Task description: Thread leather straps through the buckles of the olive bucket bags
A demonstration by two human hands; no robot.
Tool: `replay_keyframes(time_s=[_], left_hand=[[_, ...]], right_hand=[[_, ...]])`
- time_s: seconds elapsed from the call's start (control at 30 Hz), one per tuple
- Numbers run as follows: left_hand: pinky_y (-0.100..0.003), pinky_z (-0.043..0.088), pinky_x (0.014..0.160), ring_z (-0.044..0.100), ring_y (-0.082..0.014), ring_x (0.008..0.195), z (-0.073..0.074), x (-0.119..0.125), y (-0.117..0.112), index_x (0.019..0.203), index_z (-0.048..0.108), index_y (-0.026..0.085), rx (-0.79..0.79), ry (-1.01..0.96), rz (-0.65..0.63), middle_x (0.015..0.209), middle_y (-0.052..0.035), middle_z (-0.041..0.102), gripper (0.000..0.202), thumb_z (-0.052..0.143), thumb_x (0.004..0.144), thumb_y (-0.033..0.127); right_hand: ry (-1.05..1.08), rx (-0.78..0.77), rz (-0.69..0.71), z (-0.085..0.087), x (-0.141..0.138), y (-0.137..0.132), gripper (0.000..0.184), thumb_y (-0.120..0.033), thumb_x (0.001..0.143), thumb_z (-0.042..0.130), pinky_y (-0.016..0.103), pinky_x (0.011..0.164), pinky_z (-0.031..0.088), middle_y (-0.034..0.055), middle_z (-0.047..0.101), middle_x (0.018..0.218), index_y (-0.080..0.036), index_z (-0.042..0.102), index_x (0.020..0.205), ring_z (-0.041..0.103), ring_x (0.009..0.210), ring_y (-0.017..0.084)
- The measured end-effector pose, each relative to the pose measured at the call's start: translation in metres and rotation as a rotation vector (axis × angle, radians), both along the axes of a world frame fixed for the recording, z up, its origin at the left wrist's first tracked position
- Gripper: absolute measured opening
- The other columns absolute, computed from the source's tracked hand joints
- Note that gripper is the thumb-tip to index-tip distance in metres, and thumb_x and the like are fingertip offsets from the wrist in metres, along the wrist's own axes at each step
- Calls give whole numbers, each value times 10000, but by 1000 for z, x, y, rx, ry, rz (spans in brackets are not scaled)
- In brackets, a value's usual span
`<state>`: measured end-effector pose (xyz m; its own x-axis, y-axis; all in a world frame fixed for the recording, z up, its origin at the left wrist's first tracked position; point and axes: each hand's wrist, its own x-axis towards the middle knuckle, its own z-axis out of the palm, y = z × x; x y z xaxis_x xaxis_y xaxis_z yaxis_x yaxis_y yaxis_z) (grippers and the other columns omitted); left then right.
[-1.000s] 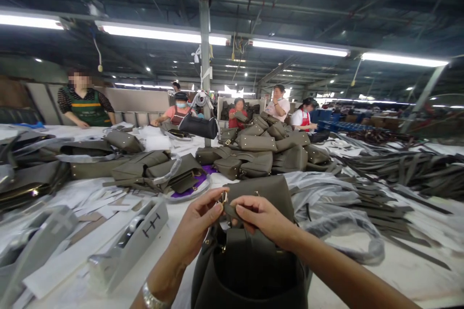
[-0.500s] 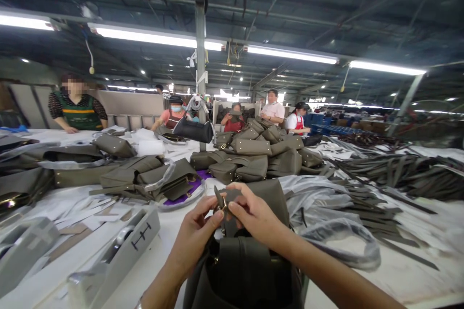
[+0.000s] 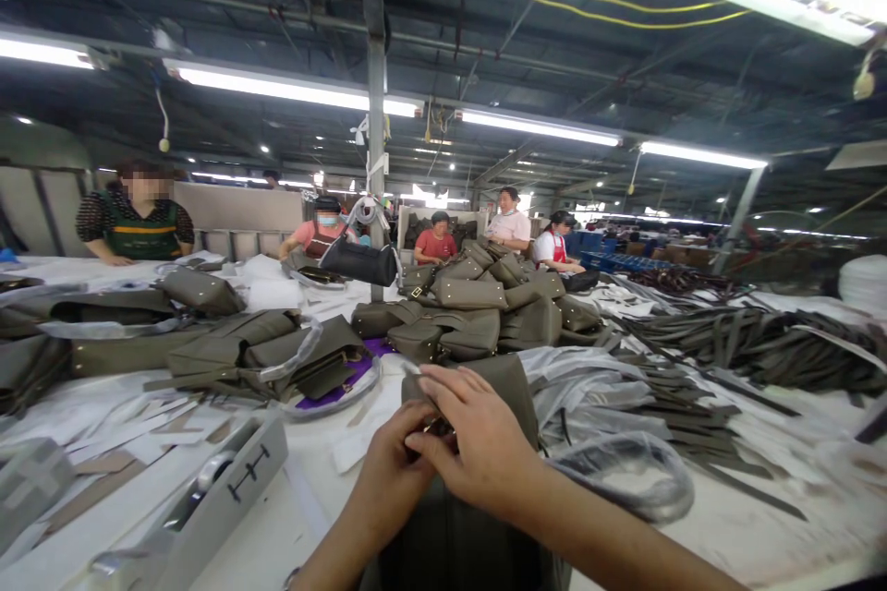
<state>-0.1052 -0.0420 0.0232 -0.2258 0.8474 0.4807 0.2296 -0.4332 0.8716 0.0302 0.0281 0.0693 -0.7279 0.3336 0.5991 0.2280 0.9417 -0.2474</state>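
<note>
In front of me stands a dark olive handbag (image 3: 457,540), seen from above and partly covered by my forearms. Above its near part, my left hand (image 3: 396,462) is closed around a bag strap with small gold-coloured hardware (image 3: 439,427). From the right, my right hand (image 3: 481,434) reaches over the same spot, its thumb and fingers closed on the strap and its palm hiding most of it. Just beyond my hands, another olive bag piece (image 3: 516,388) shows.
Olive bags (image 3: 471,294) are heaped farther back, with more bags (image 3: 236,351) at left. A grey tape dispenser (image 3: 200,499) stands front left. Plastic-wrapped handles (image 3: 624,471) and dark straps (image 3: 748,346) lie at right. A black bag (image 3: 360,260) hangs by a post; several co-workers are across the table.
My right hand has turned over and come closer to my left, covering the strap and hardware that showed before. The bag's opening is now less visible. The view has shifted slightly.
</note>
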Motion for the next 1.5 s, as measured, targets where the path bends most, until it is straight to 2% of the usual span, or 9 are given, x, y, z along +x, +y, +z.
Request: replay_keyframes(time_s=[0.1,0.23,0.43,0.6,0.73,0.83,1.0,1.23,1.5], left_hand=[[-285,486,660,625,-220,729,-7,6,10,722,688,147,-57,5,-99,750,-47,705,58,660,678,122],[-239,436,524,568,-163,563,-4,17,19,708,698,134,-204,39,-274,614,-17,648,87,612,720,144],[-208,432,503,545,-120,532,10,11,27,962,711,142,-309,67,-355,719,-20,652,264,669,783,331],[-224,416,519,569,-126,491,8,6,37,887,695,146,-286,243,-141,712,-10,659,228,602,819,343],[-246,411,596,621,-164,595,3,11,42,884,700,174,-235,439,77,736,-12,686,197,575,830,316],[-261,399,659,644,-203,763,-1,14,43,936,710,207,-178,527,157,847,-25,722,197,583,835,318],[-268,399,681,645,-211,806,-3,11,40,975,709,214,-145,518,146,885,-23,728,206,582,843,307],[-266,474,633,620,-141,546,-4,8,39,1113,684,189,-175,326,-40,937,-21,725,320,599,835,320],[-259,490,634,591,-120,590,-5,0,40,1216,658,173,-174,217,-208,1086,-65,697,419,619,849,371]], right_hand=[[4,21,71,7,-10,-5,249,-215,964,452,448,1173,228,99,714,1105,-157,668,1073,617,1113,229],[124,-241,267,43,-16,-15,306,-332,1020,384,407,1107,363,27,731,1017,-225,663,953,673,995,179],[1007,-656,428,96,27,29,295,-467,976,481,362,1028,458,32,708,1050,-220,604,874,638,1105,161],[1338,-972,332,63,59,66,192,-428,904,618,270,1014,456,-45,690,1112,-250,621,831,579,1177,107],[888,-1184,235,21,56,40,315,-432,804,735,276,904,506,3,655,1242,-276,677,1071,582,1166,171],[536,-1111,80,1,50,24,376,-408,767,774,289,867,506,42,705,1121,-233,698,1091,632,1039,193],[354,-970,-60,-13,46,32,390,-488,779,726,349,816,540,53,740,866,-166,742,998,687,842,219],[610,-1252,44,-26,45,37,396,-450,751,779,282,700,595,85,756,831,-132,708,976,723,727,190],[888,-1521,164,-49,39,45,307,-291,717,840,203,647,609,54,750,768,-147,688,942,727,712,153]])
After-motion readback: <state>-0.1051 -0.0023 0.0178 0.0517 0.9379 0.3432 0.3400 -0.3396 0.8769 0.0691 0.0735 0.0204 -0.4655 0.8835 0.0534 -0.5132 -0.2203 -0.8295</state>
